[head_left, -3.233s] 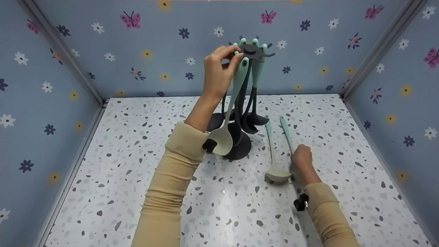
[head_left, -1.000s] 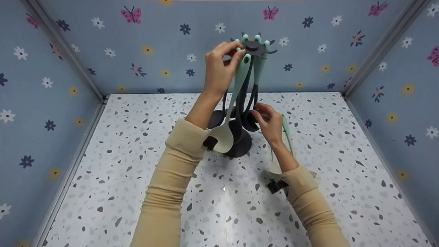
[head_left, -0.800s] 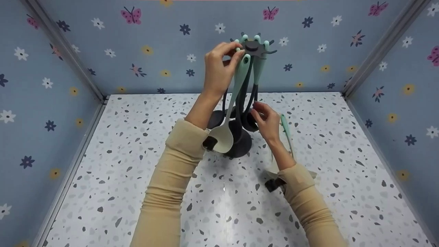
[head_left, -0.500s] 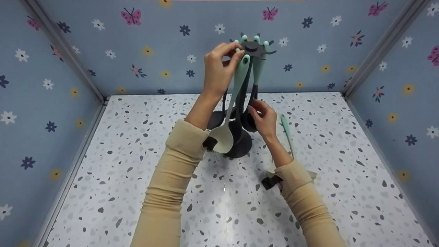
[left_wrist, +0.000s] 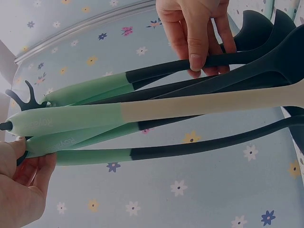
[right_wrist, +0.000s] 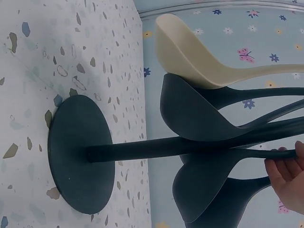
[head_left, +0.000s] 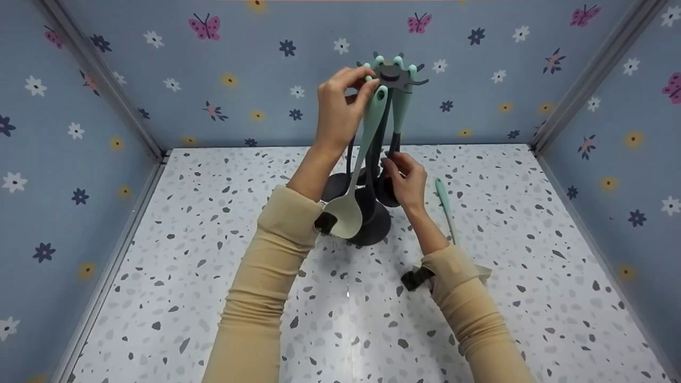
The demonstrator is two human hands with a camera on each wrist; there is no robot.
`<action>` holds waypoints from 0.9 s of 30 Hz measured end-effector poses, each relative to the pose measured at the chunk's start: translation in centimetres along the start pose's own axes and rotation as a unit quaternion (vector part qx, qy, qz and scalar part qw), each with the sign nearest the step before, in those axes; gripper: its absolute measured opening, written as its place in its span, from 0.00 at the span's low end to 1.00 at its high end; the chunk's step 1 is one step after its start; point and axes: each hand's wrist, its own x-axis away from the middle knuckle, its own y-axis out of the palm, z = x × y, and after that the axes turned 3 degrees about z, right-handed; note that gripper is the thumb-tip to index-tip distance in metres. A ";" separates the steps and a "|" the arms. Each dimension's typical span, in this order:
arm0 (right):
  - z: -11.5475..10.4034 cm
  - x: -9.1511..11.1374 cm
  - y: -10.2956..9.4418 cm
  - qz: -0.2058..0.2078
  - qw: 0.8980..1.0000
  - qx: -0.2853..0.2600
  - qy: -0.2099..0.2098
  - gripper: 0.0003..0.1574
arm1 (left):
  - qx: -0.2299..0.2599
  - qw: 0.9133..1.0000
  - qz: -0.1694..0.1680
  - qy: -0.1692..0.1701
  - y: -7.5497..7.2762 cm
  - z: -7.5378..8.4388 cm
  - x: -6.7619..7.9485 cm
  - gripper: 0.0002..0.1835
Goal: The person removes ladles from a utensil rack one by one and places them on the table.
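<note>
- Left hand [head_left: 340, 109]: thumb and fingertips nearly together, pinching the top end of a mint handle [left_wrist: 52, 143] by the hooks of the utensil stand [head_left: 390, 75].
- Right hand [head_left: 408, 183]: fingertips pinching the dark shaft of a black ladle [right_wrist: 204, 185] at the stand.
- Cream ladle [head_left: 345, 215]: hanging bowl-down at the stand's front.
- Bench [head_left: 383, 330]: carries the stand; a mint-handled utensil [head_left: 442, 196] lies right of it, partly behind the right sleeve [head_left: 463, 298].
</note>
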 end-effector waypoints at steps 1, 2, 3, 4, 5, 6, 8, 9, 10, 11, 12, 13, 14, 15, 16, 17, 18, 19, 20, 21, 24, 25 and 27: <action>0.4 0.0 0.0 0.001 1.000 -0.001 -0.006 0.07 | 0.001 1.000 0.000 -0.002 0.0 0.2 0.0 0.07; 0.8 0.0 0.0 0.004 1.000 0.000 -0.010 0.07 | 0.001 1.000 0.000 -0.004 -0.1 0.3 0.1 0.07; 1.2 0.0 -0.1 0.005 1.000 0.001 -0.015 0.07 | 0.001 1.000 -0.001 -0.005 -0.1 0.4 0.1 0.07; 1.6 0.0 -0.1 0.009 1.000 0.004 -0.020 0.07 | 0.002 1.000 -0.001 -0.005 -0.1 0.4 0.1 0.07; 2.0 0.0 -0.1 0.012 1.000 0.007 -0.024 0.07 | 0.002 1.000 -0.001 -0.006 -0.1 0.4 0.1 0.07; 2.3 0.0 -0.1 0.013 0.999 0.011 -0.028 0.07 | 0.002 1.000 -0.001 -0.006 -0.1 0.4 0.0 0.07; 2.3 0.1 -0.1 0.016 0.999 0.017 -0.028 0.07 | 0.001 1.000 0.000 -0.006 -0.1 0.4 0.0 0.07; 2.3 0.1 -0.2 0.018 0.999 0.020 -0.029 0.07 | 0.002 1.000 0.000 -0.008 -0.1 0.4 0.0 0.07; 2.3 0.2 -0.2 0.020 0.999 0.023 -0.029 0.07 | 0.003 1.000 0.000 -0.010 0.0 0.3 0.0 0.07; 2.3 0.2 -0.2 0.022 0.999 0.027 -0.027 0.07 | 0.004 1.000 -0.001 -0.014 0.0 0.2 0.0 0.07; 2.2 0.2 -0.2 0.023 0.999 0.030 -0.024 0.07 | 0.006 1.000 -0.001 -0.016 0.1 -0.2 -0.1 0.07; 2.2 0.2 -0.3 0.024 0.999 0.032 -0.022 0.08 | 0.007 1.000 -0.002 -0.016 0.2 -0.7 -0.2 0.07; 2.5 0.2 -0.3 0.027 0.999 0.034 -0.023 0.08 | 0.009 1.000 -0.002 -0.016 0.3 -1.1 -0.3 0.08; 2.4 0.2 -0.4 0.026 0.999 0.032 -0.023 0.08 | 0.009 1.000 -0.001 -0.012 0.5 -1.7 -0.4 0.08; 2.1 0.2 -0.4 0.026 0.999 0.030 -0.023 0.08 | 0.008 1.000 -0.002 -0.009 0.6 -2.2 -0.5 0.08; 1.8 0.3 -0.4 0.025 0.999 0.028 -0.025 0.08 | 0.007 1.000 -0.002 -0.005 0.7 -2.7 -0.6 0.08; 1.4 0.3 -0.4 0.025 0.999 0.024 -0.028 0.08 | 0.006 1.000 -0.002 0.001 0.8 -3.2 -0.6 0.09; 1.0 0.4 -0.5 0.024 0.999 0.022 -0.030 0.08 | 0.005 1.000 -0.002 0.004 0.8 -3.3 -0.6 0.09; 0.6 0.5 -0.5 0.025 0.999 0.022 -0.032 0.08 | 0.004 1.000 -0.001 0.007 0.8 -3.4 -0.6 0.09; 0.2 0.5 -0.5 0.026 0.999 0.022 -0.034 0.08 | 0.003 1.000 -0.001 0.010 0.8 -3.4 -0.6 0.09; -0.5 0.7 -0.5 0.031 0.999 0.027 -0.030 0.08 | 0.005 1.000 -0.003 0.011 0.7 -3.3 -0.6 0.09; -0.5 0.6 -0.6 0.033 0.999 0.028 -0.027 0.08 | 0.005 1.000 -0.004 0.011 0.7 -3.3 -0.6 0.09; 0.0 0.5 -0.6 0.037 0.999 0.026 -0.024 0.08 | 0.004 1.000 -0.004 0.013 0.7 -3.2 -0.6 0.09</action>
